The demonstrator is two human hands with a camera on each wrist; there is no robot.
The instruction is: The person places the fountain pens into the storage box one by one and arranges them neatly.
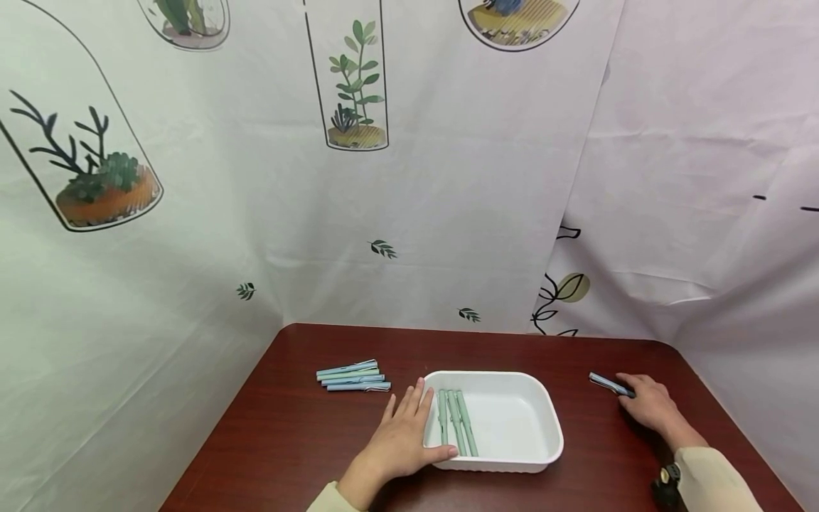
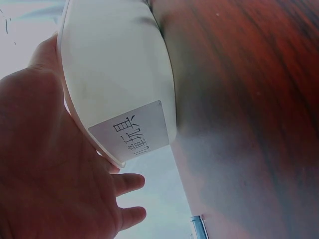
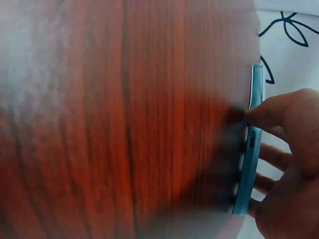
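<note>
Across the tabletop (image 1: 269, 434), a white tray (image 1: 515, 419) is sitting. I'm resting my left hand (image 1: 403, 435) on its left rim, fingers apart; well rightward, my right hand (image 1: 649, 402) is pinching. A pen pile (image 1: 354, 377) is lying leftward, three green pens (image 1: 456, 419) inside the tray, one blue pen (image 3: 247, 169) in that pinch.

In the head view your left hand (image 1: 403, 442) sits at six o'clock, its fingers (image 1: 417, 398) straight and spread toward one o'clock and its thumb (image 1: 441, 453) stretched toward three. Your right hand (image 1: 649, 404) is at four o'clock, reaching toward ten with thumb and fingers bent in a pinch, its forearm (image 1: 719, 480) running back toward five.
</note>
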